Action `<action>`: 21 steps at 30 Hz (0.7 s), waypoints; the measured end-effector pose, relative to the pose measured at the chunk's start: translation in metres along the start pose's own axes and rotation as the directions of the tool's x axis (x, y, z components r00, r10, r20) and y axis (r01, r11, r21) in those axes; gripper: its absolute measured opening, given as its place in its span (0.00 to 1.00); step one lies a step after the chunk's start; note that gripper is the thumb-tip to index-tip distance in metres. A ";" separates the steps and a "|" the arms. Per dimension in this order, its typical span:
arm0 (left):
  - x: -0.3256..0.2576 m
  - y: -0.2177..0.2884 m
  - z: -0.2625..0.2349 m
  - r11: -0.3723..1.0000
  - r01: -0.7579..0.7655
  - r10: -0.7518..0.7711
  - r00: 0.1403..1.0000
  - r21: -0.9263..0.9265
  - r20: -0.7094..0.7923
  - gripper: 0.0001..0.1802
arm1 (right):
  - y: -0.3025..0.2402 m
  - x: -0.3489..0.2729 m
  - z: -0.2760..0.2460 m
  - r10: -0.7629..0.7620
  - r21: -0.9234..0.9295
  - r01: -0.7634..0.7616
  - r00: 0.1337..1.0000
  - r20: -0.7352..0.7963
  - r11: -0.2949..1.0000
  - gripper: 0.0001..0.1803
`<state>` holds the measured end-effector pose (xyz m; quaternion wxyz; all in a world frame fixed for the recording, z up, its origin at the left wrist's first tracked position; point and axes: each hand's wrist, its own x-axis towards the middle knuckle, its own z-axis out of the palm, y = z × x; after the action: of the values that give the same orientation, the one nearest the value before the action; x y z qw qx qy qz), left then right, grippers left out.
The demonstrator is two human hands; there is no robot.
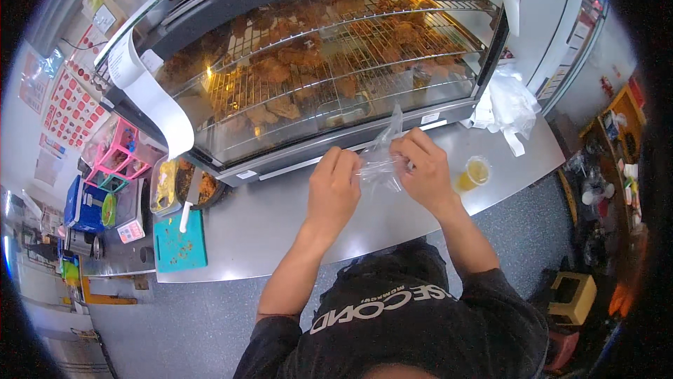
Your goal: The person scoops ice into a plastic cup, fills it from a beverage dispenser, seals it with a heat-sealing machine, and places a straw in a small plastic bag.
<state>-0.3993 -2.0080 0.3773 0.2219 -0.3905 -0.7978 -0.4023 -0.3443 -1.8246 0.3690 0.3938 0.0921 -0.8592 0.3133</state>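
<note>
A clear plastic bag (382, 161) is stretched between my two hands above the steel counter (280, 218). My left hand (333, 190) pinches the bag's left edge with its fingertips. On the bag's right side, my right hand (424, 168) grips it, and a loose corner sticks up toward the glass. Right behind my hands stands a glass warming cabinet (315, 63) with wire racks full of fried chicken pieces.
A small cup of yellow sauce (474, 172) sits on the counter to the right of my right hand. White plastic bags (508, 102) hang at the cabinet's right end. To the left lie a teal cutting board (179, 242), a knife (189, 200) and food trays (168, 183).
</note>
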 end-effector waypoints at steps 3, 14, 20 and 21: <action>0.002 0.003 -0.001 1.000 -0.016 0.016 1.000 0.005 -0.022 0.15 | -0.005 -0.004 -0.004 0.098 -0.006 -0.098 0.994 -0.057 0.995 0.17; 0.007 0.016 0.023 0.988 -0.063 0.104 0.949 0.144 -0.297 0.14 | -0.015 -0.002 0.018 -0.023 -0.067 0.006 0.965 -0.261 0.998 0.17; 0.005 -0.001 0.025 0.992 -0.046 0.065 0.983 0.114 -0.170 0.14 | -0.001 -0.005 0.027 0.008 0.002 -0.007 0.985 -0.172 1.000 0.11; 0.005 -0.002 0.024 0.987 -0.058 0.076 0.990 0.152 -0.116 0.11 | 0.000 -0.005 0.027 0.017 -0.022 -0.021 0.986 -0.169 1.000 0.10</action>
<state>-0.4048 -1.9870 0.3653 0.3117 -0.3745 -0.7969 -0.3572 -0.3573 -1.8415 0.3520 0.4630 0.0526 -0.8273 0.3136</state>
